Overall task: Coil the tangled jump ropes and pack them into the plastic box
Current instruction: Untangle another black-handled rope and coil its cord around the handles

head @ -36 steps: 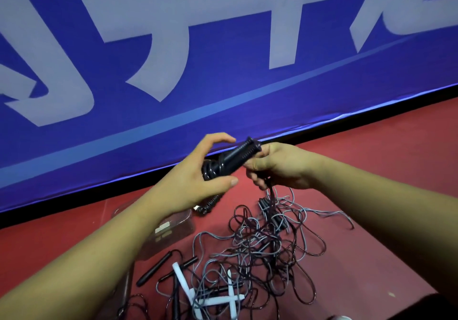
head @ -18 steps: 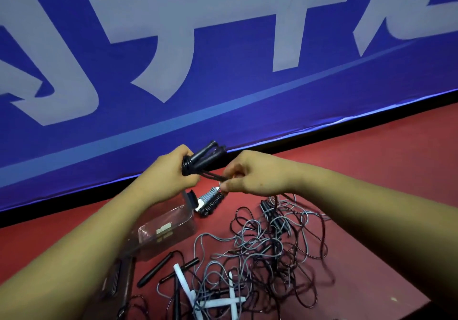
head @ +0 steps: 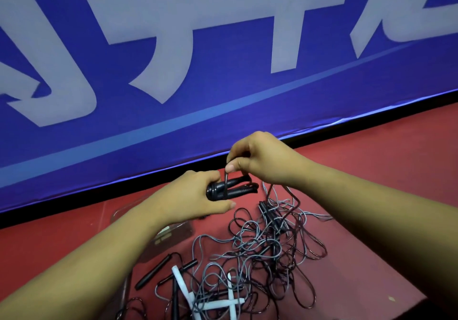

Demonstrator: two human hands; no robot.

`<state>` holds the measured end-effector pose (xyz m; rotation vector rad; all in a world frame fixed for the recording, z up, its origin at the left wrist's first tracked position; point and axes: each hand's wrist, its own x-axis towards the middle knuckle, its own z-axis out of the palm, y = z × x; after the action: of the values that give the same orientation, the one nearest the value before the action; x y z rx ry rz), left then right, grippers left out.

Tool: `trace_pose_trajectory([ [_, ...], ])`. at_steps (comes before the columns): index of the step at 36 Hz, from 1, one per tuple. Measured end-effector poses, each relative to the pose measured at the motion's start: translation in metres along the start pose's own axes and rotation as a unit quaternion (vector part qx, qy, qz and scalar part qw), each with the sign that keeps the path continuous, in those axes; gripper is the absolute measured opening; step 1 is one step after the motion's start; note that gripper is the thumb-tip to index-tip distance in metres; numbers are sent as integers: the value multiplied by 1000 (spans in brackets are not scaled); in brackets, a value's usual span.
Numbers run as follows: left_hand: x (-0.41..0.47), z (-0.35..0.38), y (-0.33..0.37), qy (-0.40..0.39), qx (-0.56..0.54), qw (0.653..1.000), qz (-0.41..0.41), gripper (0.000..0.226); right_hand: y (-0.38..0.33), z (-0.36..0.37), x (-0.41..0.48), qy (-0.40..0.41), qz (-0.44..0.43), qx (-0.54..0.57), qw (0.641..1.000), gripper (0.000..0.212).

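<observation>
Red floor point(head: 371, 183), plastic box point(head: 182, 231) half-hid behind L forearm point(head: 99, 265).

One wide-angle view only, worn on the person's head. It looks forward and down, with the left hand point(head: 193, 198) and right hand point(head: 265, 158) near at mid-frame, the red floor point(head: 384, 183) below them, and a blue banner with pale lettering point(head: 223, 126) filling the top.
</observation>
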<state>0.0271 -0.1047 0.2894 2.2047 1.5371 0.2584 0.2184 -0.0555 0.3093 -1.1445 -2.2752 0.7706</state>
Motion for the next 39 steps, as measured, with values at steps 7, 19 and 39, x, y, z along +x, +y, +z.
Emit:
trace_pose_trajectory([
  [7, -8, -10, 11, -10, -103, 993, 49, 22, 13, -4, -5, -19, 48, 223, 974, 9],
  [19, -9, -23, 13, 106, -291, 951, 28, 56, 26, 15, -14, -167, 145, 375, 900, 25],
  [39, 6, -20, -17, 42, 49, 996, -57, 32, -26, 15, -3, -96, -70, -261, 958, 16],
])
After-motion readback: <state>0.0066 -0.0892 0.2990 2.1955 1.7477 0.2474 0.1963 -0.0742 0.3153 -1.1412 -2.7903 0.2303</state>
